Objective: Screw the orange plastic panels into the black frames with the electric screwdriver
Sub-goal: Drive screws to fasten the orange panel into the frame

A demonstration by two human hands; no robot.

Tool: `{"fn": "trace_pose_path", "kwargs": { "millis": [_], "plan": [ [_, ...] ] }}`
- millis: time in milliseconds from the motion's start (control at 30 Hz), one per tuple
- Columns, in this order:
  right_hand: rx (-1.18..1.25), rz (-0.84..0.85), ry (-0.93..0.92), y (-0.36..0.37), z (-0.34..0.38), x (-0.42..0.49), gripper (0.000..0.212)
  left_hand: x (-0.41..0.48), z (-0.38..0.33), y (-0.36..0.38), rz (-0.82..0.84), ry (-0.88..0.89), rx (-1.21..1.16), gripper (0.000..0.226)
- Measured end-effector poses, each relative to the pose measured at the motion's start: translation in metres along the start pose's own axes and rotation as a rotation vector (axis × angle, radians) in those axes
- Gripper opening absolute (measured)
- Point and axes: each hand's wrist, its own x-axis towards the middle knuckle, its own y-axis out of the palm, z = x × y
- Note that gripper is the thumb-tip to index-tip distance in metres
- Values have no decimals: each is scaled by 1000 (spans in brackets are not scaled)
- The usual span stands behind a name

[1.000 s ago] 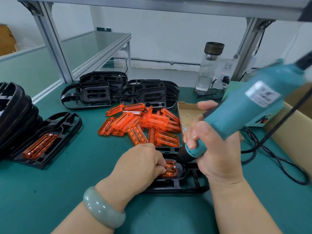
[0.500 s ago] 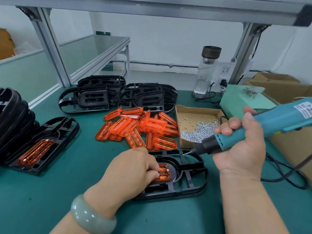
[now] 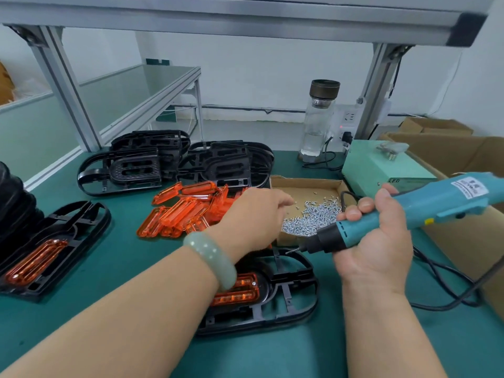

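Orange plastic panel [image 3: 240, 289] sits in near black plastic frame [image 3: 289, 296]. Right grip [image 3: 379, 241] clenched round teal electric screwdriver [image 3: 409, 211]. Left grip [image 3: 256, 214] over cardboard box [image 3: 300, 181] w/ screws; can't tell if pinching.

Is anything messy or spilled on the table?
Nothing looks spilled or broken. The loose orange panels lie in a jumbled heap, tilted over one another, and the screws sit in a loose pile inside the cardboard tray.
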Motion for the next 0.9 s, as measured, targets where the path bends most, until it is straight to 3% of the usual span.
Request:
{"fn": "trace_pose_path", "kwargs": {
  "millis": [133,267,333,400,500,633,900],
  "plan": [
    [-47,-24,-49,1,-2,1,13,39,-7,22,101,-63,195,34],
    [-35,-23,-41,0,-1,2,14,52,-15,35,355,-183,430,39],
    [-37,-26,-50,0,0,2,13,53,-18,37,412,-202,531,27],
    [-32,-32,-45,0,0,2,13,52,-23,36,361,-175,563,7],
    [-25,-39,-37,0,0,2,14,52,-26,34,243,-95,592,25],
    [-31,-26,-30,1,-1,1,15,48,-24,34,175,-31,582,19],
    [-47,-15,-34,1,-2,0,15,45,-18,29,97,-3,209,25]
  ]
}}
